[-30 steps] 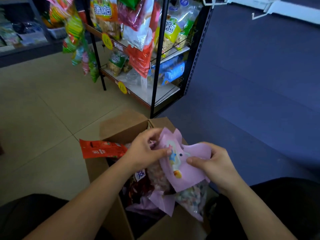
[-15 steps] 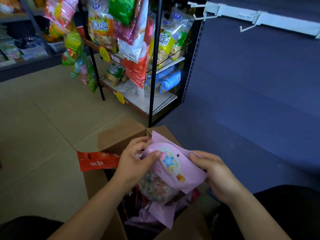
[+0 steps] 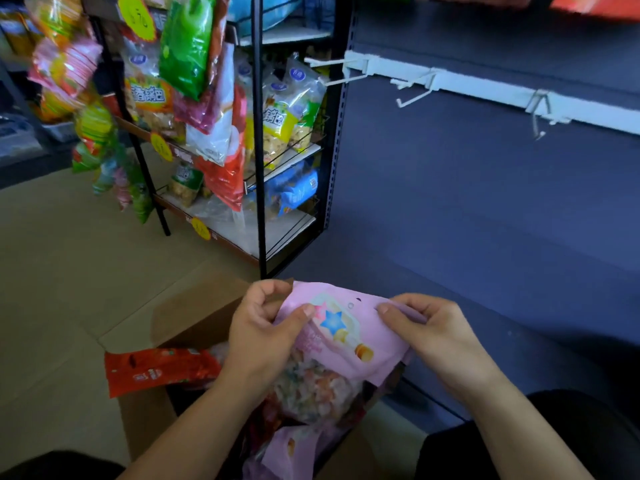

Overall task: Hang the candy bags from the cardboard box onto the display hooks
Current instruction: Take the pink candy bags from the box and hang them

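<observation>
Both my forearms reach forward from the bottom of the view and meet over the open brown cardboard box (image 3: pixel 145 420) on the floor. My left hand (image 3: pixel 263 334) is curled, thumb on the front and fingers behind, pinching the top left corner of the pink plastic candy bag with a blue star and a clear window of coloured sweets (image 3: pixel 346 336). My right hand (image 3: pixel 433 334) pinches the top right corner the same way, thumb pressed on the front near the small hang hole. The bag is held just above the box, tilted with its top edge away from me. A red foil packet (image 3: pixel 159 370) lies across the box's left rim, and another pink bag (image 3: pixel 287 452) sits inside. The white wire display hooks (image 3: pixel 412 95) stand well above the box on the blue wall panel (image 3: pixel 485 209).
</observation>
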### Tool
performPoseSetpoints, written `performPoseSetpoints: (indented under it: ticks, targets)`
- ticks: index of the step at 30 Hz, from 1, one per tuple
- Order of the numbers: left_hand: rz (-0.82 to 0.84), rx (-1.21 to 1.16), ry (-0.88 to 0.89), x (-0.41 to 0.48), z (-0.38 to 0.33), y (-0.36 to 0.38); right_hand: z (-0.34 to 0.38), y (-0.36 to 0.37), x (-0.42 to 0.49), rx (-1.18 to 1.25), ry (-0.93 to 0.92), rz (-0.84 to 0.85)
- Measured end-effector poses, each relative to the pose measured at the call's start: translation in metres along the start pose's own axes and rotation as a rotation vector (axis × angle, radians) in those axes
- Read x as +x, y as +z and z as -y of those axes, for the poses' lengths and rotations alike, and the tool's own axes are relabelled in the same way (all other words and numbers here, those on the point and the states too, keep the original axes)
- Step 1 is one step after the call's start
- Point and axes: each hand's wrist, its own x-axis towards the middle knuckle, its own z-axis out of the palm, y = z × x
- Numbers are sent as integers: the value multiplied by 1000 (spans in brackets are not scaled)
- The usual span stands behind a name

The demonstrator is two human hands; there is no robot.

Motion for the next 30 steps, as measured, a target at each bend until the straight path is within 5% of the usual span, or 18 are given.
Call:
performPoseSetpoints:
  ticks: [5,10,15,21,30]
  targets:
    - [125,104,60,-6,-33,33,33,-53,-11,-95,-60,-26]
    - [252,156,173,-5,-86,78,61,-121,-22,-255,-127,-322]
    - [487,250,341,-14,-158,133,106,-187,-44,-336,-261,-408]
    - [476,302,579,-35,-237,197,175,-264,-78,-221,-312,-536]
    - [515,160,677,-70,-332,275,260,-341,-105,-302,-487,-703]
